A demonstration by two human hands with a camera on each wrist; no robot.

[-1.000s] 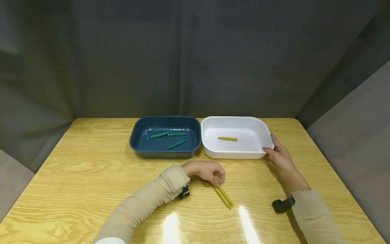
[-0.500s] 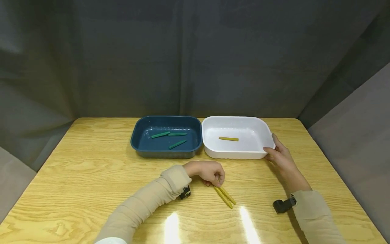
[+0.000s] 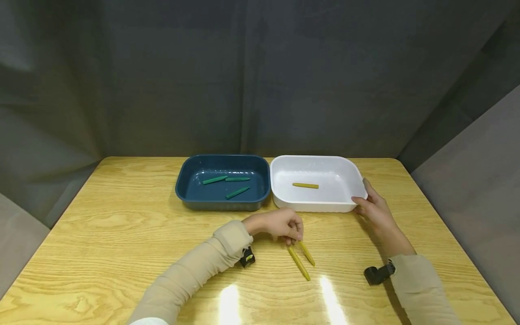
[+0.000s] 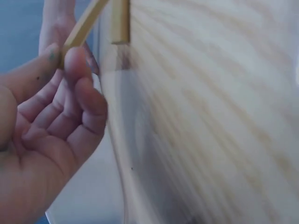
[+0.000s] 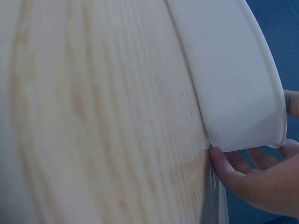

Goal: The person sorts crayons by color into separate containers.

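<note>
Fingers (image 4: pixel 77 65) of left hand (image 3: pixel 280 224): pinched on upper end of one yellow stick (image 3: pixel 306 253), lower end apparently on table (image 3: pixel 122 216). Second yellow stick (image 3: pixel 299 263): flat, just beside. Right hand (image 3: pixel 375 210): fingers curled against corner of white tray (image 3: pixel 349 178) (one yellow stick inside). Risk: shallow tip-pinch may let the stick slip or nudge its neighbour. Appearance: slim, straight, square-cut ends. Blue tray (image 3: pixel 183 187): three green sticks
</note>
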